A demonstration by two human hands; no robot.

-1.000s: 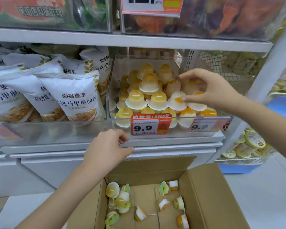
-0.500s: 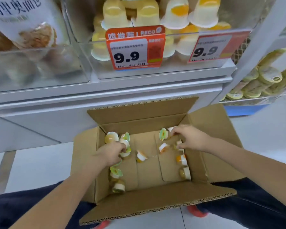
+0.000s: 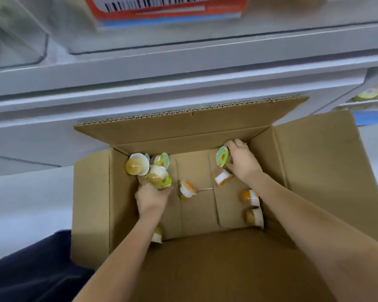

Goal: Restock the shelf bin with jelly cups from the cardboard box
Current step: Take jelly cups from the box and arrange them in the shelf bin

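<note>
The left hand (image 3: 152,198) has its fingers curled round a yellow-brown jelly cup (image 3: 158,178) near the left wall of the cardboard box (image 3: 90,203). The right hand (image 3: 242,162), at the far right corner, pinches a green-lidded cup (image 3: 222,156). More cups lie loose on the box floor: a cluster (image 3: 138,164) at far left, others in the middle and along the right wall. Beyond the box stands the grey shelf (image 3: 183,68) with a clear bin (image 3: 52,22), blurred.
</note>
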